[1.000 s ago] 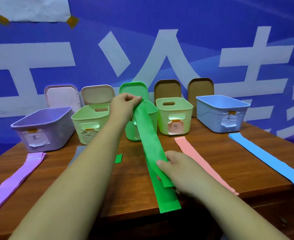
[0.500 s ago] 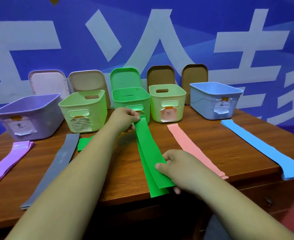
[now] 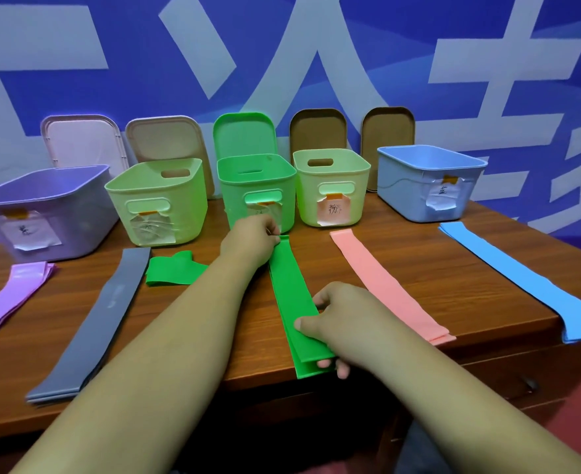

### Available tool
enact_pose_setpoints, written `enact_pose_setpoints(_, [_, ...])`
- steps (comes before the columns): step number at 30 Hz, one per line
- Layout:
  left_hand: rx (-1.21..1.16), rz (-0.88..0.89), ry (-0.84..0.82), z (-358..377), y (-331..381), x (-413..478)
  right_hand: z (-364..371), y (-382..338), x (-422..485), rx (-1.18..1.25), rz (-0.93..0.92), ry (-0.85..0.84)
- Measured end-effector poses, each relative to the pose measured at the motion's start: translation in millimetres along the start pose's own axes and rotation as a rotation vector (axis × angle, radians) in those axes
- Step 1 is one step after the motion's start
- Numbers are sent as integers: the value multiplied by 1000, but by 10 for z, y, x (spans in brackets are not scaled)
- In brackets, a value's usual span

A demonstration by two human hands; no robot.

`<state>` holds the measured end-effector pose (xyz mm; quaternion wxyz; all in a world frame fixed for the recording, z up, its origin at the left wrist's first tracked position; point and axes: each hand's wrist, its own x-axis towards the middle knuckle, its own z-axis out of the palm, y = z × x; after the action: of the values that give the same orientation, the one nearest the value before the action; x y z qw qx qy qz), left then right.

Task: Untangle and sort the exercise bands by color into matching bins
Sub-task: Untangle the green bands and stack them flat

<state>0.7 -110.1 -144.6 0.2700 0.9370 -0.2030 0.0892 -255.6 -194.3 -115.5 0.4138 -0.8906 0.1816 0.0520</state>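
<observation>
Wooden table (image 3: 402,254), blue lettered wall (image 3: 385,46).

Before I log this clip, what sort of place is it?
Likely a staged sorting setup in an office or studio: a wooden desk against a printed blue banner wall, with labelled plastic bins lined up along it.

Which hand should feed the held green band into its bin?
Left. The left hand pinches the far end of the green band right before the green bin; the right hand holds the near end at the table edge.
</observation>
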Motion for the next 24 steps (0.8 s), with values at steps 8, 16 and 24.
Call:
enact_pose_setpoints(8, [39,-11,15,22,13,-30,5,-77,-4,-68,40,-16])
enact_pose_setpoints(16, [84,-11,-10,16,39,-52,-2,-48,-43,-356,22,30])
enact_pose_setpoints(24, [80,57,51,-162,88,-172,-93,-61,-44,-573,-72,167])
